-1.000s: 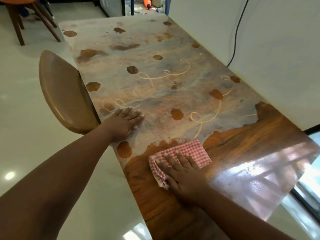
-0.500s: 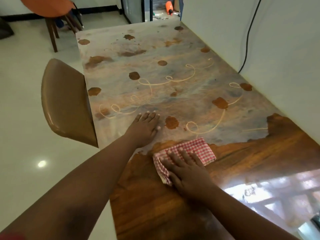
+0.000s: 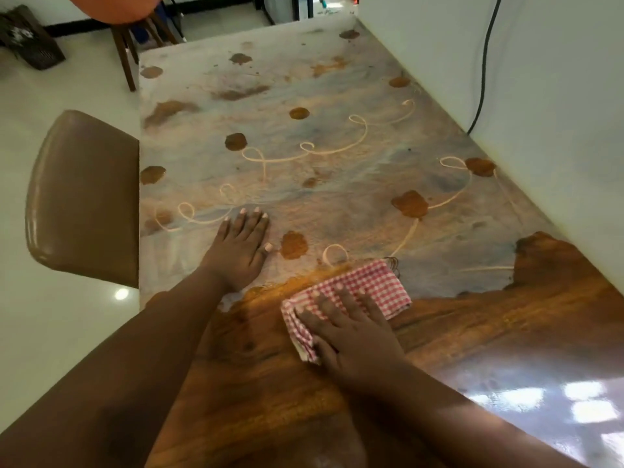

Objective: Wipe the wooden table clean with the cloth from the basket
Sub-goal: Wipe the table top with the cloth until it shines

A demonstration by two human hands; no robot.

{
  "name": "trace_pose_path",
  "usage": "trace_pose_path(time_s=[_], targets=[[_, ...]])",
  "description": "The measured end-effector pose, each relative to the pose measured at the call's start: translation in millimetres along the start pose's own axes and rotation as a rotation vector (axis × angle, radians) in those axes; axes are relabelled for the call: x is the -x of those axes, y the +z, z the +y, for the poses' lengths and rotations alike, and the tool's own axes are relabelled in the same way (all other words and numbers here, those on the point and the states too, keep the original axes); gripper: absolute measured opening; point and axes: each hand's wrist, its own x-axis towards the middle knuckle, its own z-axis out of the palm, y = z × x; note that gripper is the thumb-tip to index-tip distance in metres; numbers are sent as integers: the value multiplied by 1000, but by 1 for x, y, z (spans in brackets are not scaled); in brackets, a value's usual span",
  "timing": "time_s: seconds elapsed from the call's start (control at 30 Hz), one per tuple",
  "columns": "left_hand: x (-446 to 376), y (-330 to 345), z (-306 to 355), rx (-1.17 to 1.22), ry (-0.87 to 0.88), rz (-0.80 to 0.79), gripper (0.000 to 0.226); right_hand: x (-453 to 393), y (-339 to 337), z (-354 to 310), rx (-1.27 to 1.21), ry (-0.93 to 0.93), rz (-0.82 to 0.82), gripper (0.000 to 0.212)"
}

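my right hand (image 3: 351, 327) lies flat on the checked cloth (image 3: 368, 288); left hand (image 3: 240, 248) flat, bracing on the surface (image 3: 337, 170). i'd press evenly and push toward the grey film in the upper frame.

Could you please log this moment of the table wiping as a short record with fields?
task stage: wiping under way, near part clean
right hand: flat, fingers spread, pressing the cloth
cloth: red-and-white checked, folded, at the edge of the grime
left hand: flat on the dirty area, beside the cloth
table: near part glossy brown wood; far part grey film with brown spots and pale swirls
chair: brown, at the table's left edge
cable: black, down the white wall
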Motion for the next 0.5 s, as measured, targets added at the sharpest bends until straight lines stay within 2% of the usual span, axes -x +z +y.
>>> trace_pose_path(time_s=[0.07,0.2,0.3,0.4,0.5], targets=[[-1,0,2,-5,-6,5,75,20,-7,27,19,17,38,50],[0,2,1,-8,-18,27,74,13,-33,80,88,227,37,53],[-1,3,0,10,-14,41,72,-12,-36,78,63,311,22,54],[-1,2,-1,11,-7,39,71,-6,-32,66,69,221,10,54],[-1,2,0,8,-8,31,70,26,-32,82,66,136,-6,53]])
